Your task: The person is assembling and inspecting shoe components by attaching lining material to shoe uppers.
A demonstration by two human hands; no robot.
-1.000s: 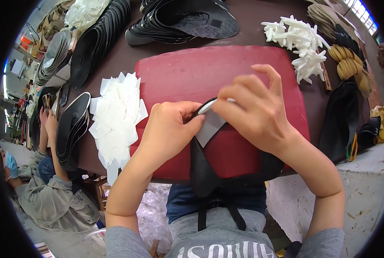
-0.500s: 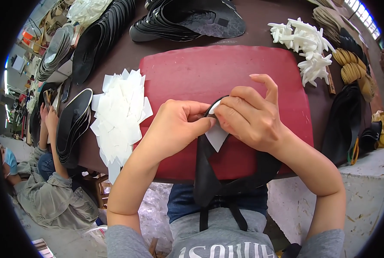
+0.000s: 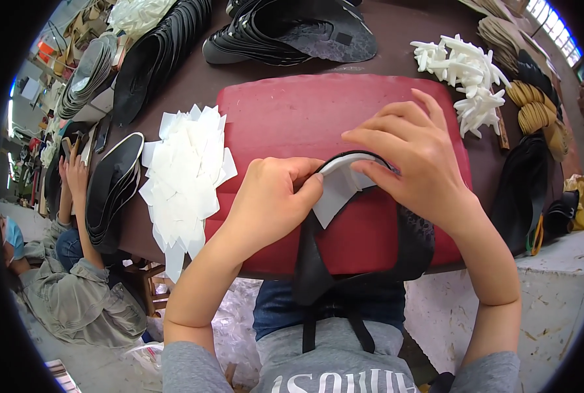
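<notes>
The left hand (image 3: 272, 195), angled toward two o'clock, pinches the black shoe upper (image 3: 312, 259) at six o'clock on the red pad (image 3: 292, 111), arch toward twelve, long axis twelve-to-six. The right hand (image 3: 418, 157) spreads its fingers, thumb touching the white patch (image 3: 334, 193).

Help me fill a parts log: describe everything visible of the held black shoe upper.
The black shoe upper is a soft-looking loop over the red mat: top edge arched, lower part drooping past its near edge, mottled grey showing at right. A pale patch lies inside the arch. The left hand pinches the upper; the right hand seems to touch it by the thumb.
</notes>
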